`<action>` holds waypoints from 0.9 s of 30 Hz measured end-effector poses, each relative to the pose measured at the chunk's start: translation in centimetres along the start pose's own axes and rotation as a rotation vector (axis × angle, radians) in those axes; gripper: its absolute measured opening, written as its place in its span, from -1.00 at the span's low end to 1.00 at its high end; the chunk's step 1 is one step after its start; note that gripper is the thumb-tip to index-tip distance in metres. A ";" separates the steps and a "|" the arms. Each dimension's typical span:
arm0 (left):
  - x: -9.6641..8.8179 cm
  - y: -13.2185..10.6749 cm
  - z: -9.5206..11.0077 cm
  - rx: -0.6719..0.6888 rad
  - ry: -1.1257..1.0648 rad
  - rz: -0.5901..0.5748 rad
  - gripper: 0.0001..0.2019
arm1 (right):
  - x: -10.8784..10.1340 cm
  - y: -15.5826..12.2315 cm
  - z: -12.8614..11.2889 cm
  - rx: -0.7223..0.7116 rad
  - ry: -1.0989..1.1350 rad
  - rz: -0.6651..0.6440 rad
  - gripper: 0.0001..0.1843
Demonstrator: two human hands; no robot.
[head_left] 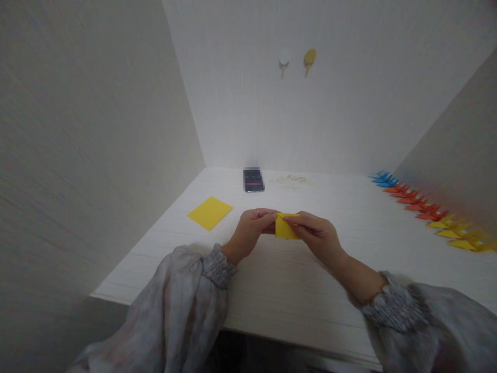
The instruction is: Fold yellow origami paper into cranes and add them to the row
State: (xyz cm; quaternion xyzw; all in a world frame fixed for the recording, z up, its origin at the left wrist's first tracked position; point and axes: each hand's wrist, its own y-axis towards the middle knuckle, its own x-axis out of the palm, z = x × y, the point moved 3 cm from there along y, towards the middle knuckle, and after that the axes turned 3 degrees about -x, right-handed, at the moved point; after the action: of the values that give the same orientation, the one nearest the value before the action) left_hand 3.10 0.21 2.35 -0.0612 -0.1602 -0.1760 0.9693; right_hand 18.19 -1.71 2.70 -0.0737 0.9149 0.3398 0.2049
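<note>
A small folded piece of yellow origami paper (287, 230) is held up between my two hands, above the white table. My left hand (256, 226), with a ring on one finger, pinches its upper left edge. From the other side, my right hand (316, 231) grips the upper right part between thumb and fingers. Parts of the paper's edges are hidden behind the fingertips. On the table to the left of my left hand lies a flat yellow square sheet (210, 213), apart from both hands.
A dark phone (253, 180) lies at the back of the white table (310, 300). Along the right side runs a row of folded paper figures: blue (384, 179), orange-red (413, 199) and yellow (462, 233). Walls close in the left, back and right; two hooks (309, 57) hang on the back wall.
</note>
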 end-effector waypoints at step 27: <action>-0.3 0.1 -0.2 0.009 0.023 -0.025 -0.83 | -0.2 0.1 -0.8 -0.271 -0.174 -0.066 -0.68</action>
State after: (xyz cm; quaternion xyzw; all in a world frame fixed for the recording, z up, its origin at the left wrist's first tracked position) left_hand 2.95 0.40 2.09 -0.0527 -0.1505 -0.1880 0.9691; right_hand 18.11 -2.12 3.40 -0.1010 0.8366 0.4584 0.2824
